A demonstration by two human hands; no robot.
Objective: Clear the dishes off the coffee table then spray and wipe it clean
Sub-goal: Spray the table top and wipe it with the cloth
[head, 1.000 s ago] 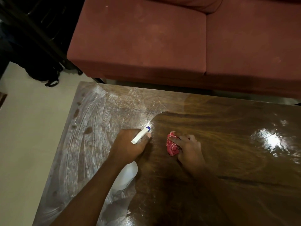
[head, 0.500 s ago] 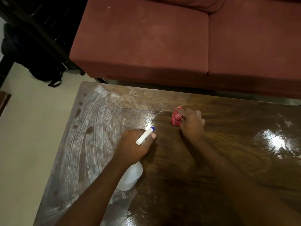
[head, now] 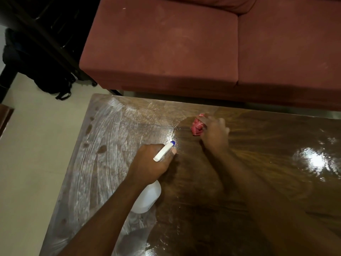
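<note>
The dark wooden coffee table fills the lower frame; its left part is streaked with whitish wiping marks, its right part is glossy and wet. My left hand grips a white spray bottle with a blue-tipped nozzle, held upright over the table's middle. My right hand presses a bunched red cloth onto the table near its far edge, just right of the streaked area. No dishes are in view.
A red sofa stands right behind the table's far edge with a narrow gap. A black bag lies on the pale floor at the left, below dark furniture.
My right hand has slid the red cloth away from me, from beside the spray bottle toward the table's far edge. My left hand and the bottle have stayed in place.
</note>
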